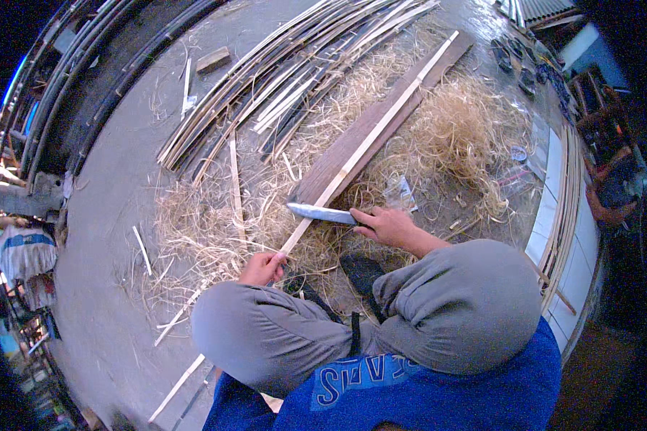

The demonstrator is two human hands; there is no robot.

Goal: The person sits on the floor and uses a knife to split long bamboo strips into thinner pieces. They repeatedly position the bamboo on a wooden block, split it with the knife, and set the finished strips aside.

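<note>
A long pale bamboo strip (381,126) slants away from me along a dark wooden plank (336,159). My left hand (262,269) is closed around the strip short of the plank's near end. In my right hand (389,228) is the handle of a knife. The knife's blade (320,213) points left and lies across the strip, near the plank's near end. Whether its edge bites into the strip cannot be told. Curly pale shavings (216,230) cover the floor around the plank.
A bundle of split bamboo strips (266,86) lies beyond the shavings, with a small wood block (213,60) beside it. Dark poles (133,75) run along the far left. More strips (564,208) rest on a white tiled ledge (579,276) at right. Sandals (514,57) stand at far right.
</note>
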